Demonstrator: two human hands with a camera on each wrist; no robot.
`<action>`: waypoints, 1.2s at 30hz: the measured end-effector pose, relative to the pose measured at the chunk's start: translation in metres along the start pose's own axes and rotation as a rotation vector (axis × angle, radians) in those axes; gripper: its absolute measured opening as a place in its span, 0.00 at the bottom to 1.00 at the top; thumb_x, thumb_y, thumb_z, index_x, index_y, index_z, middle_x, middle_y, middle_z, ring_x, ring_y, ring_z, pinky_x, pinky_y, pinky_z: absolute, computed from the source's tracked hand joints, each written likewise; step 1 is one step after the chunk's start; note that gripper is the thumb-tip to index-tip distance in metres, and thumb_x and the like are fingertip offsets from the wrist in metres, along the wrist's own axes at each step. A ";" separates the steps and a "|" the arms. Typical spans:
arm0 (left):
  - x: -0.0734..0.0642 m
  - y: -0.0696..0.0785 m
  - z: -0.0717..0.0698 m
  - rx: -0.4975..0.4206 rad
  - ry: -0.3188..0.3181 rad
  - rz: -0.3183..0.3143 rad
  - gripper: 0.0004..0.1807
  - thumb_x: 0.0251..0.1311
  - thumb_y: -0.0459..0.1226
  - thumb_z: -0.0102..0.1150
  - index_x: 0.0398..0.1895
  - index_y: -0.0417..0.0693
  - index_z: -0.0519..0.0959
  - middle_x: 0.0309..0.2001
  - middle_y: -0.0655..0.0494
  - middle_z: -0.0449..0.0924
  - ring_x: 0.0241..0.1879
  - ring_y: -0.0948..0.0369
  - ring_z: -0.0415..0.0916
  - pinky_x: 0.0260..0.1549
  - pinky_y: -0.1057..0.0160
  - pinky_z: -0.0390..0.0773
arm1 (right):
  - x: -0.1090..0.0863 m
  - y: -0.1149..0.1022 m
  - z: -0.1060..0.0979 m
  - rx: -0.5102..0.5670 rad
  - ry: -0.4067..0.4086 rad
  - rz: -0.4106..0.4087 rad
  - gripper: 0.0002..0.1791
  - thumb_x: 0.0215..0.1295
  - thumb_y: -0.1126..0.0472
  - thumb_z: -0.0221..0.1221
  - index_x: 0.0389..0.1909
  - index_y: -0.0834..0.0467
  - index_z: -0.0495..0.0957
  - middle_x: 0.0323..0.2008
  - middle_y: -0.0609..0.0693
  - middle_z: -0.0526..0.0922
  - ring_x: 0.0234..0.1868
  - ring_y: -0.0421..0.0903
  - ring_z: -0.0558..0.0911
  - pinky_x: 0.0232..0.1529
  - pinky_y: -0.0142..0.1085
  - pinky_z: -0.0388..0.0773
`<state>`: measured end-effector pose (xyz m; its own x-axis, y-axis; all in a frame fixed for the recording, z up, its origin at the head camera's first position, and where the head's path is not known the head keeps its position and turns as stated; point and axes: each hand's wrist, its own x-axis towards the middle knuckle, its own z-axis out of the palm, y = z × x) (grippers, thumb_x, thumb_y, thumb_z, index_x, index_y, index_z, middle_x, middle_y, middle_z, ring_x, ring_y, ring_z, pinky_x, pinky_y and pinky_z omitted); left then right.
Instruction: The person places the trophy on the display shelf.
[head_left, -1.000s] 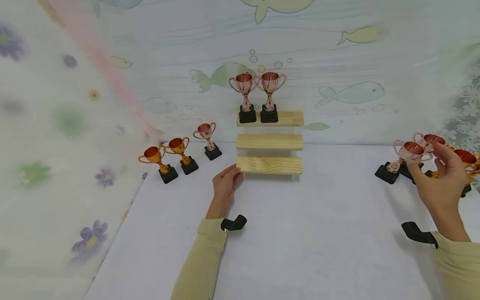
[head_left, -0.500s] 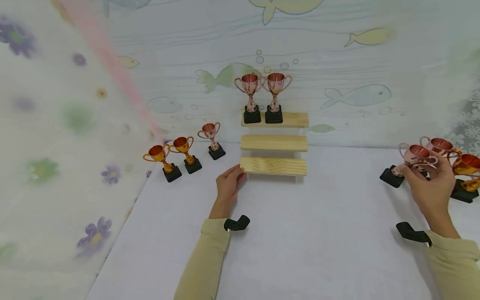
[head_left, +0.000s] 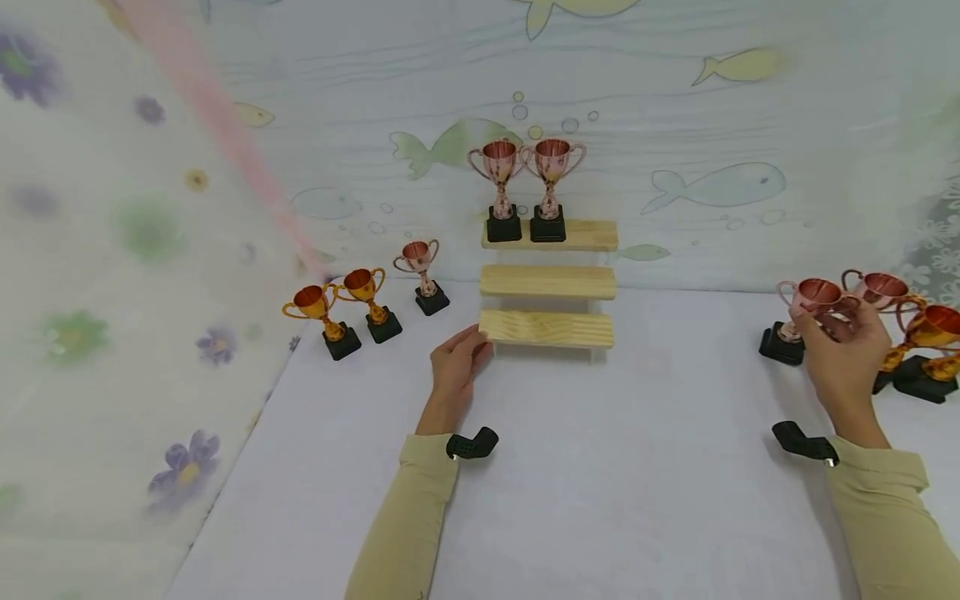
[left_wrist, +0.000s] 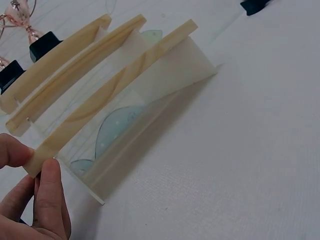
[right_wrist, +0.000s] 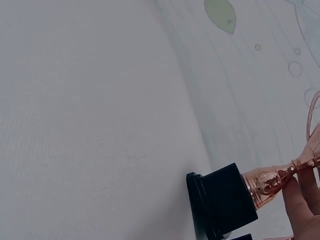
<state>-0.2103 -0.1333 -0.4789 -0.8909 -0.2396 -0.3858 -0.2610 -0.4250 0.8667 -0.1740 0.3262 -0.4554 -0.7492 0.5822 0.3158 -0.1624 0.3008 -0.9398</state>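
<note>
My left hand (head_left: 453, 367) pinches the left end of the lowest plank of a three-step wooden display stand (head_left: 547, 328); thumb and fingers hold the plank's corner (left_wrist: 37, 162) in the left wrist view. Far to the right, my right hand (head_left: 843, 367) grips a rose-gold trophy cup (head_left: 816, 293) by its stem, below the bowl. Its black base (right_wrist: 227, 202) is large in the right wrist view, slightly tilted; I cannot tell whether it touches the table. Two rose-gold trophies (head_left: 550, 162) stand side by side on the top step, towards its left.
Behind my right hand stand another rose-gold trophy (head_left: 885, 289) and gold trophies (head_left: 933, 327), partly overlapping. Left of the stand are two gold trophies (head_left: 360, 287) and one rose-gold trophy (head_left: 420, 258) on the white table (head_left: 600, 483). A fish-patterned backdrop (head_left: 337, 108) rises behind.
My right hand has shifted left and tipped the rose-gold trophy more upright, away from the trophies beside it. My left hand keeps its hold on the stand. The head view has shifted slightly.
</note>
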 end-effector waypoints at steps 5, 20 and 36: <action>-0.001 0.000 0.000 0.006 -0.004 0.001 0.18 0.64 0.28 0.62 0.57 0.34 0.82 0.55 0.41 0.81 0.46 0.59 0.82 0.47 0.67 0.86 | -0.001 0.002 0.000 0.006 0.012 -0.006 0.23 0.62 0.69 0.68 0.59 0.58 0.77 0.48 0.40 0.78 0.44 0.31 0.83 0.41 0.16 0.79; 0.000 0.000 -0.001 -0.017 -0.012 0.005 0.17 0.62 0.27 0.63 0.55 0.34 0.82 0.53 0.41 0.83 0.45 0.58 0.83 0.47 0.66 0.86 | -0.004 0.003 0.001 -0.018 0.042 -0.068 0.25 0.56 0.72 0.69 0.56 0.57 0.78 0.46 0.40 0.81 0.38 0.31 0.81 0.42 0.15 0.79; 0.002 0.001 0.000 -0.019 -0.005 -0.022 0.18 0.62 0.26 0.63 0.56 0.34 0.82 0.54 0.40 0.82 0.45 0.59 0.83 0.46 0.67 0.86 | -0.017 -0.022 0.030 0.005 -0.083 -0.152 0.27 0.60 0.74 0.66 0.61 0.60 0.77 0.50 0.41 0.80 0.45 0.36 0.81 0.45 0.17 0.79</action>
<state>-0.2124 -0.1341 -0.4787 -0.8869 -0.2258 -0.4031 -0.2733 -0.4470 0.8517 -0.1771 0.2873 -0.4441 -0.7664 0.4653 0.4428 -0.2813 0.3767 -0.8826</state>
